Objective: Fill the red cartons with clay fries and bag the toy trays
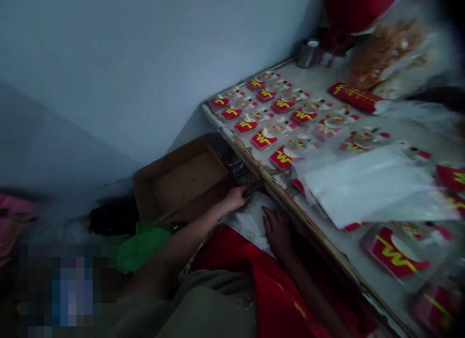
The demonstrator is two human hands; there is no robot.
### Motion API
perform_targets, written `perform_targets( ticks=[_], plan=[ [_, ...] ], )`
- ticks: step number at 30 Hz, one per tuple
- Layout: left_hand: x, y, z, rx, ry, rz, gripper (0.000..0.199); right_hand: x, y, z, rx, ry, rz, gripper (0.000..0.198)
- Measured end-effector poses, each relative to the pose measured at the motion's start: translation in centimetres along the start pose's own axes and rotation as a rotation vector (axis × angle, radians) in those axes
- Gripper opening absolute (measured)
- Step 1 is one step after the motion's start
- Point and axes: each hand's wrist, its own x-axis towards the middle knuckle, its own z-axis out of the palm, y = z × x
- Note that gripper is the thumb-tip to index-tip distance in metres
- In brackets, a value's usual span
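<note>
A translucent plastic bag point(253, 217) lies across my lap, below the table edge. At its far left edge, my left hand point(236, 198) has its fingers curled on the plastic; the fingertips are dim and blurred. My right hand point(276, 231) rests at the bag's right side, fingers stretched out and apart against it. Red fabric or packaging with yellow marks point(276, 289) is spread over my lap under the bag. What lies inside the bag, if anything, I cannot make out.
On the table point(232, 134) to my right are rows of clear packets with red and yellow cards point(264, 139). White plastic sheets point(366, 183) cover some. A metal cup point(307, 53) stands at the back. An open cardboard box point(185, 178) and green bag point(141, 246) sit left.
</note>
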Motion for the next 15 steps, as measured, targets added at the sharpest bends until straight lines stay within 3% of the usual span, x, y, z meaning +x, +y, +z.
perform_targets(
  ticks=[3, 6, 10, 15],
  plan=[
    [-1.9, 1.9, 1.6, 0.056, 0.012, -0.010, 0.062, -1.3, 1.2, 0.6, 0.025, -0.039, -0.094, 0.046],
    [-3.8, 1.8, 2.7, 0.161, 0.034, 0.003, 0.085, -2.4, 2.4, 1.3, 0.025, -0.070, -0.176, 0.047],
    [-6.0, -1.1, 1.6, 0.014, 0.033, 0.022, 0.093, -2.6, 2.3, 1.9, 0.036, -0.105, -0.316, 0.058],
    [-7.2, -5.1, 0.4, -0.146, 0.011, 0.111, 0.105, -1.9, 0.3, 1.6, 0.078, -0.070, -0.404, 0.052]
  ],
)
